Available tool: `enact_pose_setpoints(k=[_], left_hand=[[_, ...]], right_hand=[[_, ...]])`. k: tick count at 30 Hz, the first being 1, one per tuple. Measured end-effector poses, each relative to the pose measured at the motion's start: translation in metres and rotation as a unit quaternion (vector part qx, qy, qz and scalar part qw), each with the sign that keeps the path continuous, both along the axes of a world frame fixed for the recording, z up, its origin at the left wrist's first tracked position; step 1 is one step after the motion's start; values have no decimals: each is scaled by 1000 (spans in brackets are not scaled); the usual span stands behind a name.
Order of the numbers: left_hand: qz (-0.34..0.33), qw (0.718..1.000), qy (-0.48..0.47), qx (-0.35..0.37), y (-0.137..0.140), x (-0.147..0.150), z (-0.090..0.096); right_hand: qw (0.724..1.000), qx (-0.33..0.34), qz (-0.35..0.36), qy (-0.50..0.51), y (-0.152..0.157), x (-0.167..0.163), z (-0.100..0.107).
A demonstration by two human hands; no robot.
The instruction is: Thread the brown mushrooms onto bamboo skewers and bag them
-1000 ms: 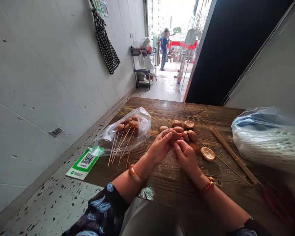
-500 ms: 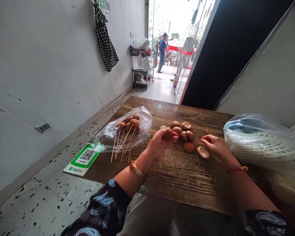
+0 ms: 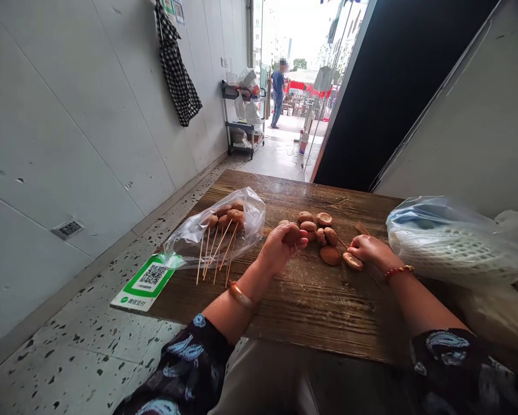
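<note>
In the head view, my left hand [image 3: 280, 245] is closed around a brown mushroom cap [image 3: 290, 233], held above the table. A thin skewer shows above and below that cap. Farther right, the fingertips of my right hand [image 3: 366, 252] are pinched at the edge of another mushroom [image 3: 352, 261], which tilts up from the table with its pale underside showing. A skewer passes close to those fingers; whether they also hold it I cannot tell. Between my hands lie several loose mushrooms [image 3: 330, 255], some cap up and one pale side up [image 3: 324, 219].
A clear plastic bag [image 3: 252, 222] with several skewered mushrooms [image 3: 235, 215] lies left, beside a green QR-code card [image 3: 148, 279]. More skewers [image 3: 361, 229] rest behind my right hand. A large plastic bag [image 3: 453, 230] with white netting stands right on the wooden table [image 3: 310, 314].
My right hand has moved slightly left and come down onto the nearest mushroom, which now tilts. My left hand keeps its mushroom in place. The view has shifted a little.
</note>
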State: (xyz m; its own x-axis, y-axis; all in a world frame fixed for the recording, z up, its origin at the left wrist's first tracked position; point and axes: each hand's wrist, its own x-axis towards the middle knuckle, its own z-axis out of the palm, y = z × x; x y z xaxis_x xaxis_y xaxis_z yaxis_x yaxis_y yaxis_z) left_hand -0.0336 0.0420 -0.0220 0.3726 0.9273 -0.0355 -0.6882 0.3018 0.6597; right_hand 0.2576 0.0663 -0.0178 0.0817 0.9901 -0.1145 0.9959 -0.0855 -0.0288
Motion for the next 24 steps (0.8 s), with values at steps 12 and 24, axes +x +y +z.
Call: enact_pose_setpoints(k=[12, 24], left_hand=[[10, 999, -26, -28, 4, 2, -4], [32, 998, -37, -41, 2, -3, 5]], right_hand=[[988, 145, 21, 54, -35, -4, 34], [882, 122, 100, 444, -77, -102, 20]])
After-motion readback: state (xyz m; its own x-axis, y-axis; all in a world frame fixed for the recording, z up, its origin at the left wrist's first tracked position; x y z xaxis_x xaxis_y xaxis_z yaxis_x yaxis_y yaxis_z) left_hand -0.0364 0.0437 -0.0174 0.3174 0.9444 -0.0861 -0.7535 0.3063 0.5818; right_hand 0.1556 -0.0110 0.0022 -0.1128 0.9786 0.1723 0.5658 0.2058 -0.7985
